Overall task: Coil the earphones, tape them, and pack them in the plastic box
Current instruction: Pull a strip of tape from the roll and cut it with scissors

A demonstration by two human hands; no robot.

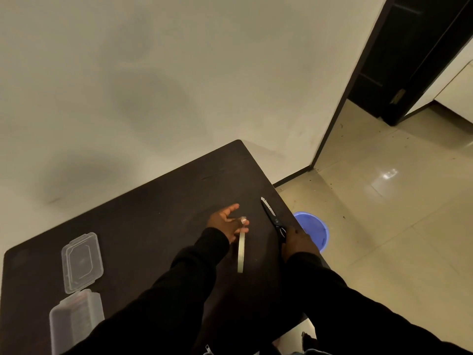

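My left hand (226, 221) is over the middle of the dark table (143, 216) and holds a pale tape roll (241, 252), seen edge-on, by its top. A small pale bit sits at my fingertips; I cannot tell what it is. My right hand (297, 242) grips the handles of black scissors (271, 215), whose blades point away along the table's right edge. The clear plastic box (76, 319) lies at the near left with its open lid (82, 262) flat behind it. I cannot make out the earphones.
A blue bucket (316, 230) stands on the tiled floor just beyond the table's right edge. The wall runs behind the table, and a dark door frame (399, 80) is at the upper right.
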